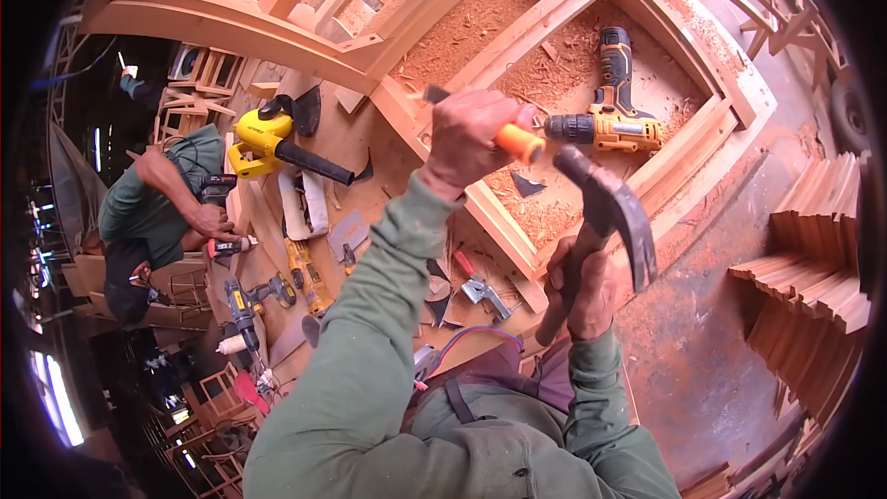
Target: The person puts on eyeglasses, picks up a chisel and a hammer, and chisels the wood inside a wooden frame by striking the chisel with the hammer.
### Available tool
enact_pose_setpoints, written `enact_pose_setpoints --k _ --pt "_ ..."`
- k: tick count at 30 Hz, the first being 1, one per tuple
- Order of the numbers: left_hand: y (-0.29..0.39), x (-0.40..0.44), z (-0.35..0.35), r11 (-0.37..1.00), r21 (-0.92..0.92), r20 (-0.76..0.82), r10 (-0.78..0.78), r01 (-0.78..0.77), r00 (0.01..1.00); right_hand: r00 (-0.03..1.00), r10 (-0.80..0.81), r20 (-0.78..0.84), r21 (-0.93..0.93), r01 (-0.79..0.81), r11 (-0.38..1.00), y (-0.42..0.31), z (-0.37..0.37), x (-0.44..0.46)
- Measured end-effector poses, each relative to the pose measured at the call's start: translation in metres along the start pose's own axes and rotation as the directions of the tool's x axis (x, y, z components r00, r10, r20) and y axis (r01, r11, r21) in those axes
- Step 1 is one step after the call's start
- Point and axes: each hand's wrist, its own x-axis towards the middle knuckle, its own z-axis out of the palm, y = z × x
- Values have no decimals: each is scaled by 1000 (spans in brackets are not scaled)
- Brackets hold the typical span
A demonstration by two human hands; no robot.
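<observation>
My left hand (474, 134) is wrapped round a chisel with an orange handle (519, 142), held sideways over the rail of a wooden frame (504, 222). The chisel's dark end points left. My right hand (589, 286) grips a claw hammer (602, 208) by its dark handle. The hammer's head is close to the right of the orange handle's end; from this view I cannot tell if they touch. Inside the frame, beyond my hands, a yellow and black cordless drill (628, 120) lies among wood shavings (554, 74).
A yellow blower (263, 143), a red-handled clamp (476, 286) and more power tools (245, 310) lie on the bench at left. A co-worker (171, 189) holds a drill (231, 247) there. Stacked wood pieces (813, 268) stand at right, chair frames (758, 0) at upper right.
</observation>
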Motion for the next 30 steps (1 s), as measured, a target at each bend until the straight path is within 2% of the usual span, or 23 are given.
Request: enact_pose_setpoints --k 1,4,6,10,11,14,19,22,25,28,29,30 --pt "3 -2 -4 1000 -7 51 6 -6 999 999 -44 -16 -12 44 999 4 2 -5" --pt "12 0 -4 998 -43 201 52 -44 978 996 14 -88 117 -4 993 10 17 -10" --pt "9 -1 21 990 -101 260 124 -101 958 990 134 -52 367 -106 924 24 17 -9" --pt "-1 0 63 957 -248 239 209 -149 948 987 77 -142 444 -6 896 37 10 -8" --pt "-4 1 66 958 -250 274 212 -144 938 987 63 -145 446 8 895 38 9 -9" --pt "-10 2 73 957 -243 197 212 -161 957 987 35 -159 456 42 889 48 12 -11" --pt "-19 2 77 946 -279 164 219 -168 962 984 -1 -178 417 77 906 56 25 -2" --pt "-21 2 78 942 -297 138 206 -158 969 981 46 -191 438 43 898 49 25 -3" --pt "-19 5 78 942 -298 121 200 -157 972 956 -181 -230 544 281 791 51 32 -1" --pt "-23 4 78 948 -276 129 201 -159 971 955 -218 -202 571 295 766 58 34 13" --pt "-22 3 79 953 -264 140 190 -148 972 974 65 -216 493 51 869 52 34 15" --pt "-21 3 80 958 -252 150 180 -139 972 968 89 -236 469 33 883 50 31 16"
